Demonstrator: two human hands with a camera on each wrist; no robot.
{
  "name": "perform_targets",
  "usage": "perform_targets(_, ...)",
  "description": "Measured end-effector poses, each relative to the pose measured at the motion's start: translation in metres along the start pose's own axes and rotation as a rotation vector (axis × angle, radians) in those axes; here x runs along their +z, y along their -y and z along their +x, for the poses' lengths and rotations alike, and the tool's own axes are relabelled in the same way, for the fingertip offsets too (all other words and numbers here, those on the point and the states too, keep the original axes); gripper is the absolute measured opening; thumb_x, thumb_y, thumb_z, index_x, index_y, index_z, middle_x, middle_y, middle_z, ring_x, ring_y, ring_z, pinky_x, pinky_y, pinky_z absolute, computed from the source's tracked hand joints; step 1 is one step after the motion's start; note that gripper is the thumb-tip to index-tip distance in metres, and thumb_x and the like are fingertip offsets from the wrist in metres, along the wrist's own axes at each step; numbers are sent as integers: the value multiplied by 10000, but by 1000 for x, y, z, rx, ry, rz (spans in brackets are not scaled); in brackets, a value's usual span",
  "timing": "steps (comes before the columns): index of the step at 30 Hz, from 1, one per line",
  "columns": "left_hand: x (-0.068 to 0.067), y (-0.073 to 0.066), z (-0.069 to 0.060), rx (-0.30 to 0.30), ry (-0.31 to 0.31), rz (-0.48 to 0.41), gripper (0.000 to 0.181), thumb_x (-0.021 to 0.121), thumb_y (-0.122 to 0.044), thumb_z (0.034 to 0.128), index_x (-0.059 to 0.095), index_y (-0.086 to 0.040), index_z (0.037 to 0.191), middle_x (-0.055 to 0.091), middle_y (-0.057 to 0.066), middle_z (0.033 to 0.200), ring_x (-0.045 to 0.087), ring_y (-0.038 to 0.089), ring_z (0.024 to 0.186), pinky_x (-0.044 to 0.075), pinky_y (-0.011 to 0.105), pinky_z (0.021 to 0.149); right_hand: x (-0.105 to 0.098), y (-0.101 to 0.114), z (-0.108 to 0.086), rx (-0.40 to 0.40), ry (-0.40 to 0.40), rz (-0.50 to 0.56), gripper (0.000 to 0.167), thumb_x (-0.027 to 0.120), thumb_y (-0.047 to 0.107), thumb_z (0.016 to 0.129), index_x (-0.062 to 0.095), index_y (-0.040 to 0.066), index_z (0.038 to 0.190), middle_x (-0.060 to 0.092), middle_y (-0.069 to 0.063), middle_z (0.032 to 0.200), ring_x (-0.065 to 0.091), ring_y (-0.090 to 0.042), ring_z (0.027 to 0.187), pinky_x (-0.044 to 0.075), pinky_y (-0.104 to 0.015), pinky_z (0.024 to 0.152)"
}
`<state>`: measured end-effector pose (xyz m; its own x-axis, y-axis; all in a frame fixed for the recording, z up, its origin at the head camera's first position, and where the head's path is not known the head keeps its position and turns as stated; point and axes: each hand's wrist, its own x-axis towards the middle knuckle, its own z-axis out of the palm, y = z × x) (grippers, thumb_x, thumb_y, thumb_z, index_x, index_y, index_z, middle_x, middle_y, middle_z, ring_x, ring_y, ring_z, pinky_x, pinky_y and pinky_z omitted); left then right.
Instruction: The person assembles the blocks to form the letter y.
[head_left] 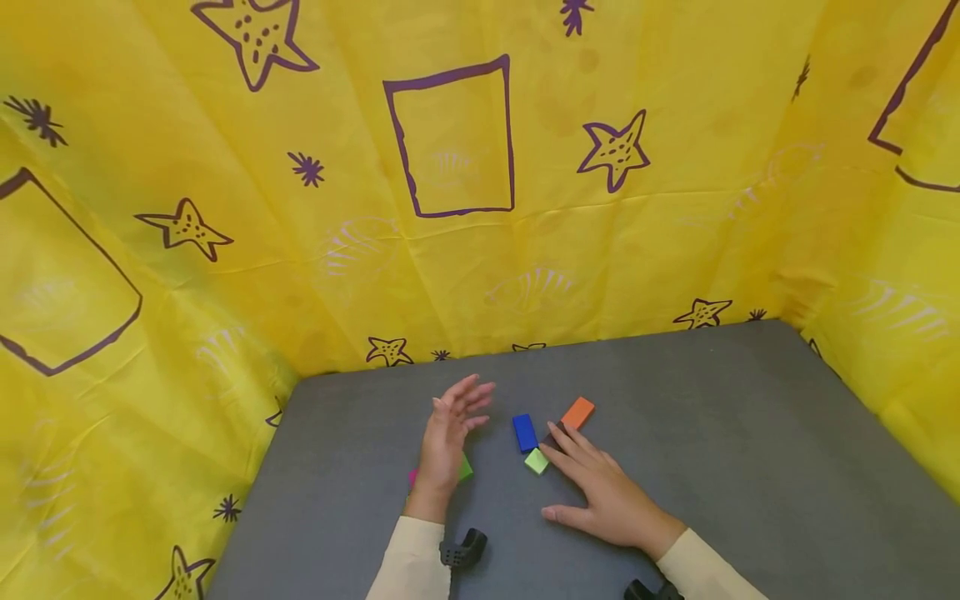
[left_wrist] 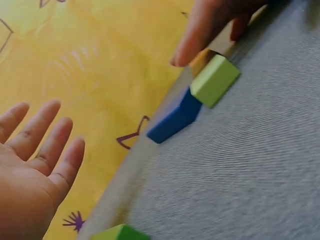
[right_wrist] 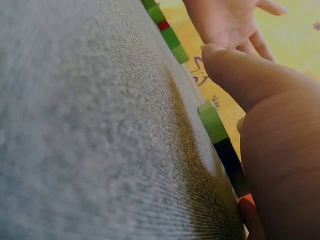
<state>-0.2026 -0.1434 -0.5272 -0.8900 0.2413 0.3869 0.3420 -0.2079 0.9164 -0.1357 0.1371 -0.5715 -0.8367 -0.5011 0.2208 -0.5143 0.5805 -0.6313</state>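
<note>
My right hand [head_left: 607,496] lies low over the grey table, fingers extended and thumb spread, its fingertips over a dark block [head_left: 552,438] and partly covering it. An orange block [head_left: 578,413] meets the dark one's far end. By the near end sit a light green block [head_left: 537,461] and a blue block [head_left: 525,433]. To the left, my left hand [head_left: 448,437] is raised with loosely spread fingers and holds nothing; its palm shows in the left wrist view. Behind that wrist, a green block [head_left: 467,468] and a pink block [head_left: 412,477] are partly hidden.
The grey tabletop [head_left: 712,417] runs back to a yellow patterned cloth [head_left: 465,275], which also hangs at both sides. In the right wrist view, a row of green blocks [right_wrist: 171,38] with a red piece [right_wrist: 163,25] lies beyond the light green block.
</note>
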Motion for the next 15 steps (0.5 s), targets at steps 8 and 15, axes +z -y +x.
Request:
perform_targets(8,-19,-17,-3,46,-22,6,873,169,-630,1155,403,83,1600,535,343,1526,547,430,1368,466,572,1064,0,-1,4,1,49,-17,834,711,652,998,482,214,1669,215,-39,1794,133,-313,1646,327,-745,1138)
perform_targets(15,-36,-26,-11,40,-34,36,790,147,-559,1177,423,42,1609,511,367,1532,551,399,1373,466,538,1079,-1,-1,1,-13,52,-38,836,706,664,994,499,203,1659,238,-64,1786,124,-317,1647,326,-731,1150)
